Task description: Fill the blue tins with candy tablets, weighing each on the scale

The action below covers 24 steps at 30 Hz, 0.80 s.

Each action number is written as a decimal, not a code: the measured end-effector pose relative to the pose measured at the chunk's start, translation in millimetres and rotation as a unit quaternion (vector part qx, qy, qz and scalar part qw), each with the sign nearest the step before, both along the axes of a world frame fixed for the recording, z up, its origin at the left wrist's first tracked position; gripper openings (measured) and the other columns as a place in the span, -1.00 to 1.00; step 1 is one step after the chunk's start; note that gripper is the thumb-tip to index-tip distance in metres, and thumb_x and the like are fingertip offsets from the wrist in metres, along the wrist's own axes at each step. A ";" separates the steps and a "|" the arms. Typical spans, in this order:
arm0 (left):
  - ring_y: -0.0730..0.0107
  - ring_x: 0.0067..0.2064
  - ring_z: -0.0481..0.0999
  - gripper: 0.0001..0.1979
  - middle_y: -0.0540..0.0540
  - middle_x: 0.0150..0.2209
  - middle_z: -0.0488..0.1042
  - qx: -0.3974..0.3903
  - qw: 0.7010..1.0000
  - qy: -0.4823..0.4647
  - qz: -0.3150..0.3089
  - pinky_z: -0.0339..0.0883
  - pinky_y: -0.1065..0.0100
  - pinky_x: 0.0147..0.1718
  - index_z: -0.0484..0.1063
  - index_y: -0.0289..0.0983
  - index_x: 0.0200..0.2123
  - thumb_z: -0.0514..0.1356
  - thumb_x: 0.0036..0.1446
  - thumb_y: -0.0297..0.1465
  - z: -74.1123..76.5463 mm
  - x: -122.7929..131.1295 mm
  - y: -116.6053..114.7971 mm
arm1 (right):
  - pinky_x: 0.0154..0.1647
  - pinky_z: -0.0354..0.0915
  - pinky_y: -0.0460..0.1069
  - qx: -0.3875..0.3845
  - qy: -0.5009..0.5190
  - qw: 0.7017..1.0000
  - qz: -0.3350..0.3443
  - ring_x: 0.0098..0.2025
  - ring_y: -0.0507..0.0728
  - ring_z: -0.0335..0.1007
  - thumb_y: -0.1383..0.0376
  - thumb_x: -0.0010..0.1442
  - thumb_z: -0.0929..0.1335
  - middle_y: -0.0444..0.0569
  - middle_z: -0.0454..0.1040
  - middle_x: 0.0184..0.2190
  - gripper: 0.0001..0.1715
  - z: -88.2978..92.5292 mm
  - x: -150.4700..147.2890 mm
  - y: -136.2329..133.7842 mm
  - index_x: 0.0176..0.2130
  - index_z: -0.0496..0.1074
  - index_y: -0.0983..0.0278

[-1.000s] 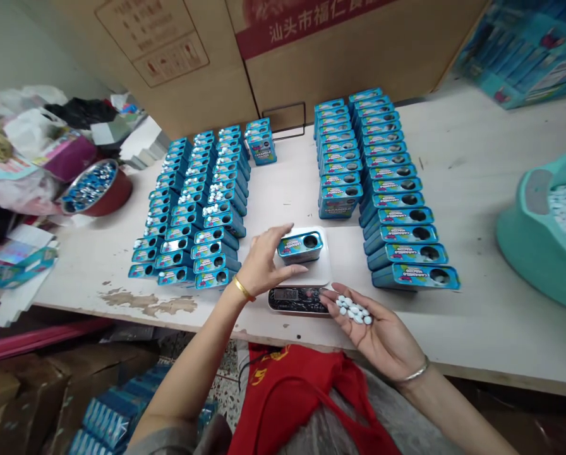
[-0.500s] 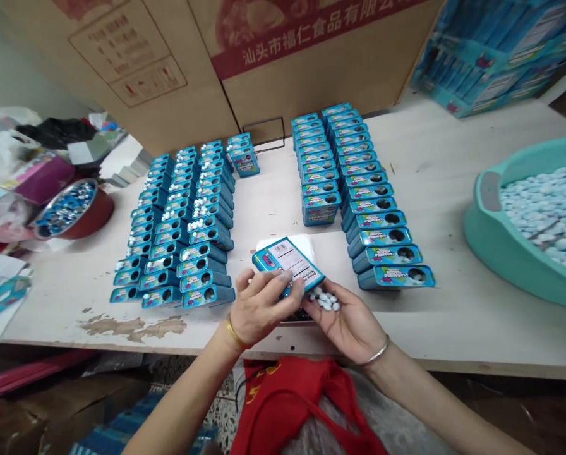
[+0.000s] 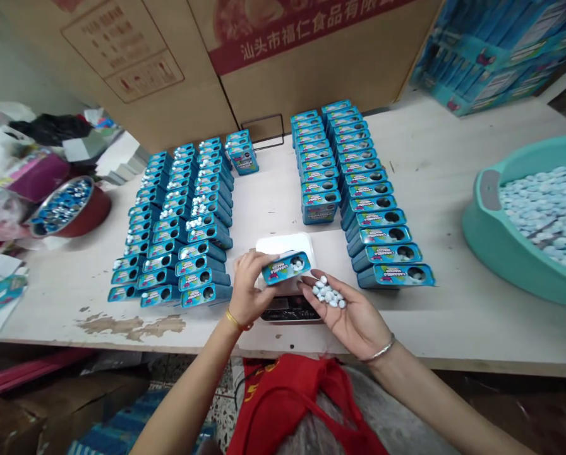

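My left hand grips a blue candy tin by its side, above a white kitchen scale. The tin stands upright, and white candies show in the round hole in its top. Close beside it, my right hand is cupped palm up around a small heap of white candies. The scale's dark display lies below both hands, its reading too small to make out.
Rows of blue tins with candies at their holes stand left; more tins stand right. A turquoise basin of candies is far right, a red bowl of shiny blue-silver pieces far left. A large carton stands behind.
My left hand has turned the tin from tilted over my right palm to upright, hole on top. My right hand has drawn slightly right and down, with the candies now more exposed in its palm.
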<state>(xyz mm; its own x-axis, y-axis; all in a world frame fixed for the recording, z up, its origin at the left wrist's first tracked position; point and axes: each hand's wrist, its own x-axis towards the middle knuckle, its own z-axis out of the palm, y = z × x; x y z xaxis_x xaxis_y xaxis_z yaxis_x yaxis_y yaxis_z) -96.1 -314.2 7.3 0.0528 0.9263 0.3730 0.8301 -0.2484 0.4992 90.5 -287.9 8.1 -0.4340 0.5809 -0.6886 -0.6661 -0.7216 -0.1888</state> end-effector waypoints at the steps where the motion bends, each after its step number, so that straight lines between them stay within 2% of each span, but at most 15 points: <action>1: 0.29 -0.14 0.39 -0.66 -0.07 -0.21 0.42 -0.021 0.999 -0.031 0.001 0.14 0.24 -0.14 0.31 -0.21 -0.09 0.23 0.02 -0.37 -2.7 -3.0 3.6 | -0.11 0.43 0.00 0.004 -0.006 1.000 0.003 -0.16 0.19 0.50 0.45 0.17 0.24 0.18 0.56 -0.28 -0.78 -1.3 2.8 -0.2 -0.26 0.46 0.48; 5: 0.28 -0.13 0.40 -0.64 -0.09 -0.18 0.43 -0.067 0.990 -0.127 0.002 0.21 0.25 -0.10 0.33 -0.23 -0.12 0.26 0.00 -0.28 -10.3 -15.0 17.5 | -0.10 0.42 -0.01 0.015 -0.031 0.999 0.004 -0.13 0.21 0.48 0.46 0.13 0.27 0.19 0.56 -0.29 -0.80 -8.1 14.3 -1.2 -0.27 0.46 0.47; 8: 0.22 -0.02 0.39 -0.53 -0.15 -0.06 0.41 -0.089 0.975 -0.201 0.001 0.20 0.20 0.00 0.32 -0.24 -0.05 0.29 -0.03 -0.24 -12.2 -20.8 22.5 | -0.16 0.44 -0.04 0.020 -0.049 0.999 0.004 -0.20 0.16 0.51 0.45 0.11 0.30 0.14 0.56 -0.33 -0.83 -16.4 21.5 -3.3 -0.29 0.48 0.44; 11: 0.18 0.12 0.29 -0.40 -0.20 0.10 0.31 -0.095 0.954 -0.286 -0.010 0.12 0.15 0.12 0.21 -0.21 0.10 0.24 0.01 -0.16 -17.2 -21.9 16.0 | -0.25 0.46 -0.09 0.030 -0.070 0.997 0.002 -0.32 0.09 0.52 0.45 0.06 0.34 0.08 0.56 -0.39 -0.87 -29.7 28.1 -7.2 -0.33 0.49 0.40; 13: 0.21 0.19 0.22 -0.46 -0.19 0.17 0.23 -0.094 0.933 -0.346 0.037 0.05 0.14 0.17 0.17 -0.19 0.15 0.09 0.14 -0.11 -26.3 -19.4 3.1 | -0.33 0.45 -0.13 0.041 -0.087 0.995 0.001 -0.39 0.04 0.50 0.44 0.02 0.38 0.04 0.56 -0.43 -0.89 -40.0 32.2 -10.0 -0.35 0.50 0.38; 16: 0.26 0.24 0.14 -0.48 -0.17 0.23 0.14 -0.113 0.881 -0.435 0.149 -0.02 0.15 0.22 0.15 -0.19 0.16 -0.08 0.23 -0.08 -45.4 -10.4 -24.5 | -0.41 0.43 -0.17 0.056 -0.115 0.992 -0.004 -0.44 0.00 0.47 0.43 -0.02 0.41 0.02 0.56 -0.39 -0.91 -53.1 36.1 -13.3 -0.38 0.50 0.35; 19: 0.25 0.26 0.11 -0.40 -0.18 0.25 0.08 -0.138 0.812 -0.532 0.196 -0.02 0.18 0.24 0.09 -0.19 0.20 -0.04 0.18 -0.02 -58.7 2.5 -48.0 | -0.43 0.42 -0.18 0.067 -0.132 0.989 -0.008 -0.44 -0.02 0.46 0.43 -0.04 0.43 0.07 0.57 -0.33 -0.90 -60.1 35.6 -14.2 -0.40 0.49 0.36; 22: 0.25 0.25 0.13 -0.33 -0.23 0.24 0.10 -0.144 0.748 -0.611 0.217 0.00 0.20 0.24 0.06 -0.25 0.20 0.00 0.14 0.02 -59.2 14.1 -57.3 | -0.43 0.41 -0.18 0.069 -0.135 0.989 -0.006 -0.44 0.00 0.47 0.42 -0.08 0.46 0.11 0.57 -0.35 -0.88 -62.3 31.3 -13.3 -0.42 0.47 0.38; 24: 0.24 0.24 0.15 -0.32 -0.26 0.23 0.12 -0.144 0.719 -0.640 0.229 0.01 0.20 0.23 0.07 -0.29 0.19 0.01 0.13 0.02 -55.6 18.9 -58.0 | -0.44 0.41 -0.18 0.071 -0.135 0.988 -0.002 -0.44 0.01 0.47 0.42 -0.10 0.47 0.11 0.57 -0.37 -0.86 -62.9 28.1 -12.5 -0.43 0.47 0.39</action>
